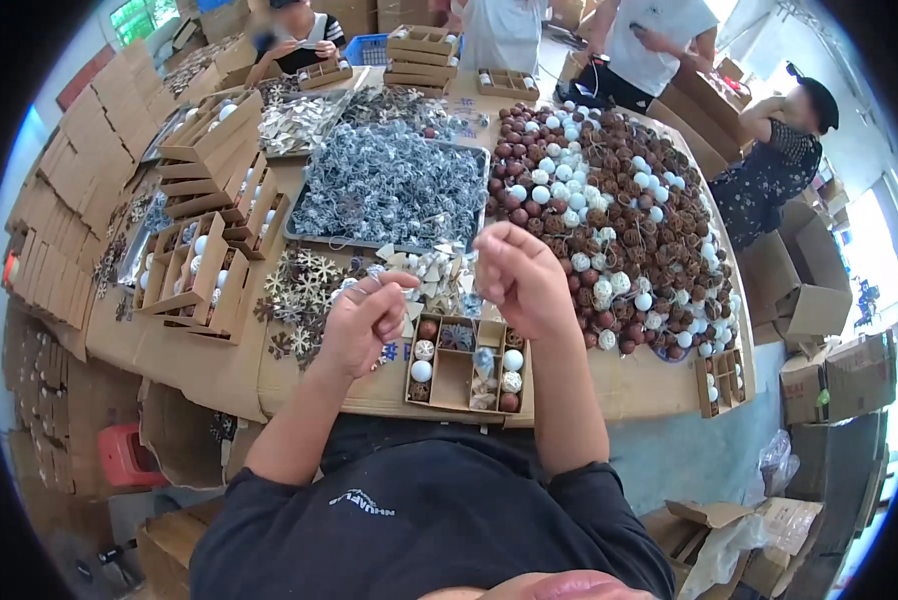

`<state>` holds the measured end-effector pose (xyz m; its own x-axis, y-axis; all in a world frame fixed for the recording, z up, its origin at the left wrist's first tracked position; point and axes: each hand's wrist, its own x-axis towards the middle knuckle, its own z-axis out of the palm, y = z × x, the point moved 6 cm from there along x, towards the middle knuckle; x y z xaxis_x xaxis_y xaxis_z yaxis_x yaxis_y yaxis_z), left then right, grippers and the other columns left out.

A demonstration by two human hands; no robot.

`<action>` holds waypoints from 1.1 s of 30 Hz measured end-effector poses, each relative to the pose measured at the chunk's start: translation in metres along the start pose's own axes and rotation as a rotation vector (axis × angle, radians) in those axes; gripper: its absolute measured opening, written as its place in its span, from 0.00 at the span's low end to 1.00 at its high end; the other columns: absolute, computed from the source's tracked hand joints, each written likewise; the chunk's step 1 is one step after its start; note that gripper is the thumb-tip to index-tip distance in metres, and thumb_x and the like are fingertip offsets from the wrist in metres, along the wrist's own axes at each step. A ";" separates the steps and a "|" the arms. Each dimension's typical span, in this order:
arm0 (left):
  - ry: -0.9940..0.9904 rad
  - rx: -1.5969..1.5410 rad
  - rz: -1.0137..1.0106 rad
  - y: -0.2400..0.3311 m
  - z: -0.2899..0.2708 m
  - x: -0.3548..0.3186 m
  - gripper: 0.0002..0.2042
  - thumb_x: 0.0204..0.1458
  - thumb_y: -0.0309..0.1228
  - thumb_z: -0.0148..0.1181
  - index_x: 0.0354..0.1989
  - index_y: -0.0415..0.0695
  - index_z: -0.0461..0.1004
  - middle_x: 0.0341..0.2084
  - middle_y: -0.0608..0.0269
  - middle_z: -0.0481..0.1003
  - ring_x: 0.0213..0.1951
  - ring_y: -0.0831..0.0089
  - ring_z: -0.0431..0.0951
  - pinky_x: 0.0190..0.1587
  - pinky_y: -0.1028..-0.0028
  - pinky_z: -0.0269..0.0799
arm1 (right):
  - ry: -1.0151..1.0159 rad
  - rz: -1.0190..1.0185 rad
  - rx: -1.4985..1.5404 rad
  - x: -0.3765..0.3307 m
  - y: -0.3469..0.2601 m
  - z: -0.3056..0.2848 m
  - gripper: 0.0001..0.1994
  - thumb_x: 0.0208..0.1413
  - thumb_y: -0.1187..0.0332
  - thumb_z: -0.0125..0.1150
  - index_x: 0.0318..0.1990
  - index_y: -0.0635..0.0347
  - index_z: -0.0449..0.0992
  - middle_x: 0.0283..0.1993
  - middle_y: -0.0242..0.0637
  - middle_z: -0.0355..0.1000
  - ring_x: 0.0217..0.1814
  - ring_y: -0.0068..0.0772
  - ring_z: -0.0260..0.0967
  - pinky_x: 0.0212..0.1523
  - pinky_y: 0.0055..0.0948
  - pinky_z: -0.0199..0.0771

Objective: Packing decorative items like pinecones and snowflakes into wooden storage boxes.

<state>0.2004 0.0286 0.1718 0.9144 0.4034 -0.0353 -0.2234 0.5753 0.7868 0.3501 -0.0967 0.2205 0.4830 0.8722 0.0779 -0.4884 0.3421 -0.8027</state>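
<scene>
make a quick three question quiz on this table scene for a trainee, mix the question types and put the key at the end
1. True or false: the right hand is nearer the heap of mixed balls than the left hand is.

2. What fills the large metal tray?
a) white balls
b) bluish-grey spiky pieces
c) flat snowflakes

3. Fill in: in the divided box just below the hands, small balls line the left column and the ____ column.

Key: 1 true; 2 b; 3 right
</scene>
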 end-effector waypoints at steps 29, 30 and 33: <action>-0.022 0.308 -0.067 0.009 0.014 0.009 0.11 0.63 0.34 0.58 0.31 0.40 0.78 0.18 0.75 0.69 0.17 0.89 0.60 0.22 0.85 0.56 | -0.018 -0.031 -0.628 0.001 0.022 0.011 0.09 0.61 0.70 0.65 0.46 0.65 0.80 0.31 0.23 0.75 0.29 0.09 0.64 0.28 0.14 0.62; -0.066 0.258 -0.153 0.004 0.015 0.008 0.11 0.63 0.34 0.58 0.31 0.40 0.78 0.19 0.74 0.69 0.17 0.89 0.61 0.21 0.85 0.56 | -0.040 -0.018 -0.545 -0.001 0.025 0.009 0.09 0.61 0.71 0.65 0.47 0.65 0.79 0.34 0.24 0.76 0.32 0.10 0.66 0.32 0.15 0.64; -0.172 0.114 -0.334 -0.005 0.017 0.002 0.10 0.63 0.34 0.58 0.34 0.40 0.77 0.21 0.72 0.70 0.18 0.87 0.60 0.20 0.84 0.56 | 0.015 -0.105 -0.375 -0.005 0.032 -0.003 0.10 0.62 0.71 0.64 0.48 0.66 0.78 0.41 0.30 0.77 0.40 0.16 0.71 0.38 0.18 0.70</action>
<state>0.2096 0.0144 0.1781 0.9758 0.0761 -0.2051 0.1267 0.5678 0.8134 0.3342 -0.0913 0.1921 0.5283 0.8330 0.1645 -0.1375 0.2751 -0.9515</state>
